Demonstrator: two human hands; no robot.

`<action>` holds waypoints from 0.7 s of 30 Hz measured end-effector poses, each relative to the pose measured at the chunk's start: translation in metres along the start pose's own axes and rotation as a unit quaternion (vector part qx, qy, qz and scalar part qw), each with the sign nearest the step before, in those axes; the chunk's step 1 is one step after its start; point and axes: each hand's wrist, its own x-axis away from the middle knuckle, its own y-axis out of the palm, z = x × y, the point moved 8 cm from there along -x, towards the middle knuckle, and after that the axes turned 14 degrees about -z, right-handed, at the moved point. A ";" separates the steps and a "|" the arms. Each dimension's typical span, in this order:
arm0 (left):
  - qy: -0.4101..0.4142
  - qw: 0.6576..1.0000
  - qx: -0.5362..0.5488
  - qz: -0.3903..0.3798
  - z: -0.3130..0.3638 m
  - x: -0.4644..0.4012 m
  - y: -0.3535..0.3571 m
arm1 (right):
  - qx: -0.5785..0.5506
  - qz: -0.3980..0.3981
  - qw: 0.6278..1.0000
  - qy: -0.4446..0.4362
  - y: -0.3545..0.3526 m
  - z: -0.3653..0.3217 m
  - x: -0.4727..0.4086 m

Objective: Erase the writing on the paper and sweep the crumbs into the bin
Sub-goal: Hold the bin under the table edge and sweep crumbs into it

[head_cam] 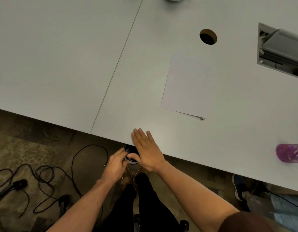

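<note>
A blank white sheet of paper lies on the grey table, right of centre, with its near right corner slightly lifted. My right hand lies flat with straight fingers on the table's near edge. Just below that edge my left hand grips a small dark round bin, held up against the table edge and partly hidden by both hands. I can make out no writing or crumbs on the table.
A round cable hole and an open cable box sit at the back right. A purple bottle lies at the right edge. Black cables coil on the floor to the left. Another person's shoe is under the table at right.
</note>
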 end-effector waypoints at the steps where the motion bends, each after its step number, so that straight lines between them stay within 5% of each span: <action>1: 0.000 1.000 -0.001 0.002 0.000 0.000 -0.001 | 0.012 -0.007 1.000 -0.007 0.002 -0.001 0.000; 10: 0.020 1.000 0.009 0.005 0.001 -0.001 0.002 | 0.009 -0.007 0.996 -0.090 0.024 -0.020 0.040; 16: -0.008 1.000 0.003 0.005 -0.004 0.001 0.002 | -0.116 0.065 0.963 0.235 0.022 0.070 0.078; 21: -0.019 1.000 0.009 0.005 -0.004 0.001 0.002 | -0.084 0.024 0.969 0.231 0.034 0.064 0.075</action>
